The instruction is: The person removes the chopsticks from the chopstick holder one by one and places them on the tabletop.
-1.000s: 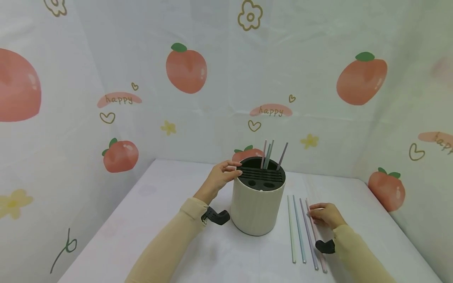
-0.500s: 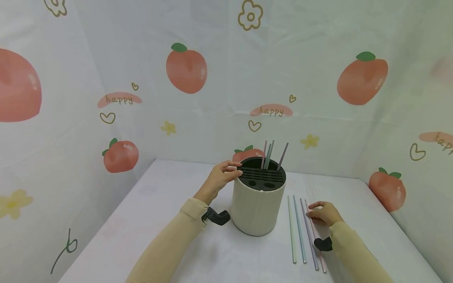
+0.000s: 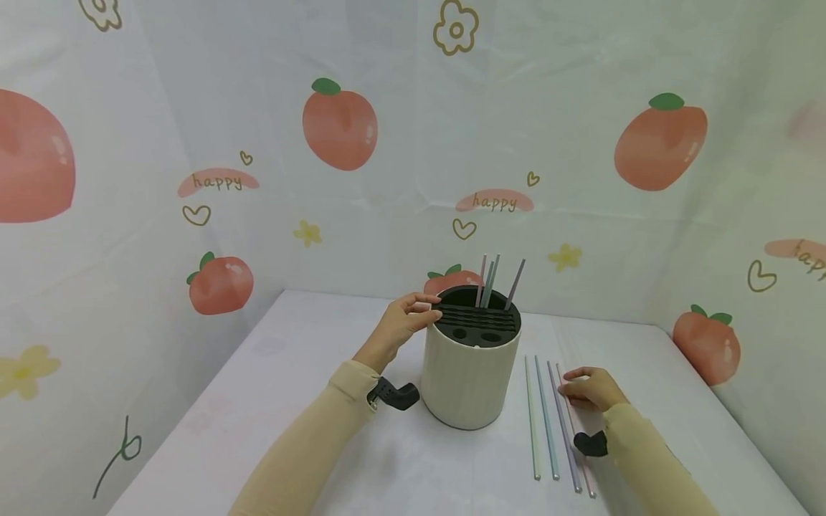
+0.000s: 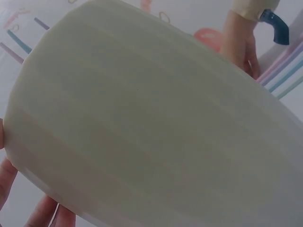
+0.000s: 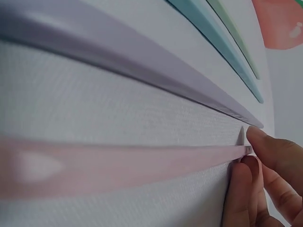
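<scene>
My left hand (image 3: 395, 330) holds the rim of a cream, round utensil holder (image 3: 471, 383), its fingertips at the left edge of the black slotted top. Several pastel chopsticks (image 3: 515, 285) stand in the holder's rear opening. To the right of the holder my right hand (image 3: 595, 389) pinches the far end of a pink chopstick (image 5: 94, 168), which lies on the table. Thumb and fingers sit on either side of its tip in the right wrist view. Beside it lie a purple chopstick (image 5: 132, 61), a blue chopstick (image 5: 215, 47) and a green chopstick (image 5: 233, 38), roughly parallel.
A white cloth covers the table (image 3: 310, 315). Behind and at both sides hangs a white curtain (image 3: 400, 201) printed with peaches. A black wrist device (image 3: 590, 443) sits at the right cuff, close above the pink chopstick.
The right hand has shifted very slightly left against the pink chopstick, then stayed nearly still. The left hand and the holder have not visibly moved.
</scene>
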`<state>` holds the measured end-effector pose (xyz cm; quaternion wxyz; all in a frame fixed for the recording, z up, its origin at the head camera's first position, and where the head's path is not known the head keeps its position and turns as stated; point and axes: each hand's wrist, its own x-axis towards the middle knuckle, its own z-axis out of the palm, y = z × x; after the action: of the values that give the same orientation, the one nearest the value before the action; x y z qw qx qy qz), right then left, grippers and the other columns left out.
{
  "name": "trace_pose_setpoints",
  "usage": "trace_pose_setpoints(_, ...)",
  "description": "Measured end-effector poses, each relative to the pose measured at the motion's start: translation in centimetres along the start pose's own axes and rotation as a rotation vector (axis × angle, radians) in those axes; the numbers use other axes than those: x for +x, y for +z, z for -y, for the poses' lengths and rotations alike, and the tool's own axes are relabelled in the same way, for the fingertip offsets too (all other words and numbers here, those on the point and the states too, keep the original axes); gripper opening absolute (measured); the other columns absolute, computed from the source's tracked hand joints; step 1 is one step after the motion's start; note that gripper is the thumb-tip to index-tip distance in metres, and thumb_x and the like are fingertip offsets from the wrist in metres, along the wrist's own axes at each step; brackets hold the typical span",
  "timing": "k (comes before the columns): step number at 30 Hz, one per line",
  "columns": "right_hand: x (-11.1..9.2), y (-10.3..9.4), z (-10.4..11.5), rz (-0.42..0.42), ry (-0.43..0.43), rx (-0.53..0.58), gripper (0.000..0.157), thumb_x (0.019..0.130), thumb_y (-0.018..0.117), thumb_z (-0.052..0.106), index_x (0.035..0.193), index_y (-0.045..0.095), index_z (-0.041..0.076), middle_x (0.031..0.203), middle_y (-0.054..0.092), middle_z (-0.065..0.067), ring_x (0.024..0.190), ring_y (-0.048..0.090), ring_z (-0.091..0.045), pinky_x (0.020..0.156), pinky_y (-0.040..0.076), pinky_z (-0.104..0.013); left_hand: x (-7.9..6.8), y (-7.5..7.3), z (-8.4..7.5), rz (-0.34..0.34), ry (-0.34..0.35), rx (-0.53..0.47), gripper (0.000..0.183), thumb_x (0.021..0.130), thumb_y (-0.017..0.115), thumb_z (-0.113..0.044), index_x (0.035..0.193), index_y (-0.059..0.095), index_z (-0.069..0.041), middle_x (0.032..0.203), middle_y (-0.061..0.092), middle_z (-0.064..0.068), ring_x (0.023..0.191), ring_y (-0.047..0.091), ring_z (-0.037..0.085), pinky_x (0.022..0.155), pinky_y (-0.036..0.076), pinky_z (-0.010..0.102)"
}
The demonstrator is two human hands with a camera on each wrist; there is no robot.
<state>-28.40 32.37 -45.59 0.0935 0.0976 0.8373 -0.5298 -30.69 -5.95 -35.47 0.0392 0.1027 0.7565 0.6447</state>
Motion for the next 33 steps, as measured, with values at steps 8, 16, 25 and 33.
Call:
trace_pose_setpoints(8,-0.2,-1.2,1.2,0.037,-0.023,0.072,0.049,0.090,0.067,0.009,0.125,0.046,-0.018,0.085,0.069,0.001,0.075,0.066,-0.010,0.070,0.057,-0.024,0.0,0.0,0.0,0.007,0.006,0.001,0.030,0.088,0.071,-0.022,0.117,0.067,-0.017,0.126,0.057,0.014,0.117,0.054,0.029,0.103,0.041,0.053)
trace_pose_setpoints(16,-1.2,-2.4,6.8,0.078,-0.358,0.374,0.026,0.096,0.060,0.012,0.121,0.054,0.007,0.101,0.063,0.010,0.093,0.063,-0.001,0.085,0.054,-0.022,0.2,0.0,0.1,0.007,0.010,-0.002,0.029,0.088,0.070,-0.021,0.116,0.067,-0.016,0.126,0.057,0.014,0.116,0.056,0.029,0.102,0.043,0.052)
trace_pose_setpoints(25,-3.0,-0.1,13.9,0.119,-0.724,0.594,0.025,0.093,0.056,-0.006,0.114,0.062,0.009,0.109,0.061,-0.002,0.100,0.065,-0.011,0.088,0.053,-0.026,0.1,0.0,0.0,0.009,0.007,0.003,0.029,0.088,0.070,-0.022,0.117,0.067,-0.017,0.125,0.057,0.014,0.113,0.057,0.028,0.102,0.042,0.053)
trace_pose_setpoints(33,-3.1,2.4,15.9,0.100,-0.775,0.379,0.027,0.090,0.064,-0.001,0.116,0.062,0.006,0.106,0.068,0.008,0.101,0.065,-0.005,0.087,0.052,-0.018,0.2,0.0,0.0,0.004,0.001,-0.008,0.030,0.088,0.071,-0.021,0.117,0.067,-0.017,0.127,0.055,0.014,0.117,0.053,0.028,0.102,0.043,0.051)
